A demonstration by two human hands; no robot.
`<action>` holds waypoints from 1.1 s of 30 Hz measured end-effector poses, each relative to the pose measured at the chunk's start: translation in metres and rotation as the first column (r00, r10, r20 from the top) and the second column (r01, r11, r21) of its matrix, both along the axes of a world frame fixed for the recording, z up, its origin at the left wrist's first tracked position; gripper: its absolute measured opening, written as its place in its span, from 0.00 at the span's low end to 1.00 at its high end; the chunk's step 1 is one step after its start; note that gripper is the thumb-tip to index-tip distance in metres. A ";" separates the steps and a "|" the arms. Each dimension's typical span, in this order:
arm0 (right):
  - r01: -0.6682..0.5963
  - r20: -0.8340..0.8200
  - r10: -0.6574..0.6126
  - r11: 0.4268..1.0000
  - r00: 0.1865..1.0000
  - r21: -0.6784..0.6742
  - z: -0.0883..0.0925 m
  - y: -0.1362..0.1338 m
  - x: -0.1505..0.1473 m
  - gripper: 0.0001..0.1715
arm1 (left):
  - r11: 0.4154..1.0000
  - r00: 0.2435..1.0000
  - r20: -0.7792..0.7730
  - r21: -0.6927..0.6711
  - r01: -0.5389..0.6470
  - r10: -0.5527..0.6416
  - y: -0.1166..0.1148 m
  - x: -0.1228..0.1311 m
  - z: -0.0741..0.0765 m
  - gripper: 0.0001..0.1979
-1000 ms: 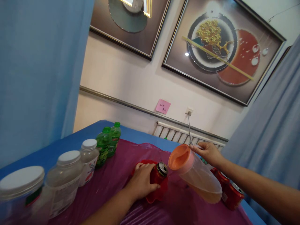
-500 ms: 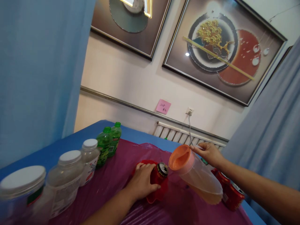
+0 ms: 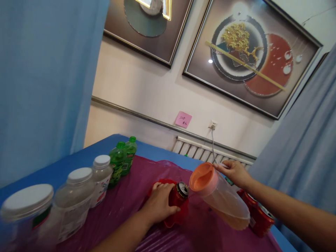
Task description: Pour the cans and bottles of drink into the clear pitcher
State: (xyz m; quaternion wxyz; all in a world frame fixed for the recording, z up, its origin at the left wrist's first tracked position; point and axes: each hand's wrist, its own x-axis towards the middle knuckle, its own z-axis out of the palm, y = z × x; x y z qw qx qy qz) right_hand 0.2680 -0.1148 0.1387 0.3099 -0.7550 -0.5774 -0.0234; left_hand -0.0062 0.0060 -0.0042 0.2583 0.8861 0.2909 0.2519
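Observation:
My left hand (image 3: 160, 203) is wrapped round a red drink can (image 3: 179, 196) with a black-and-gold band at its top. The can leans to the right over a red scalloped dish (image 3: 173, 221). In my right hand (image 3: 232, 172) is the handle of a clear plastic pitcher (image 3: 223, 199) with an orange lid (image 3: 202, 177). The pitcher is tilted, its lid toward the can's top, and brownish liquid lies along its lower side. Lid and can are close together; I cannot make out a stream between them.
White-lidded jars (image 3: 80, 199) and two green bottles (image 3: 118, 161) line the left side. Red cans (image 3: 261, 220) stand at the right, partly behind the pitcher. Purple plastic sheeting (image 3: 152, 171) covers the blue table (image 3: 154, 149). Blue curtains (image 3: 47, 77) hang on both sides.
The view has shifted very slightly. Both hands, the can and the pitcher keep the same positions.

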 end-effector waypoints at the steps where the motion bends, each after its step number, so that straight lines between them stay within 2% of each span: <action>1: 0.000 0.002 0.000 1.000 1.000 -0.004 0.000 0.000 0.000 0.38 | 1.000 1.000 0.000 -0.001 0.000 0.000 0.000 0.000 0.000 0.36; 33: 0.004 -0.039 -0.004 1.000 0.999 0.008 -0.002 -0.002 -0.002 0.39 | 1.000 1.000 0.000 0.002 0.003 -0.003 -0.002 0.000 0.001 0.35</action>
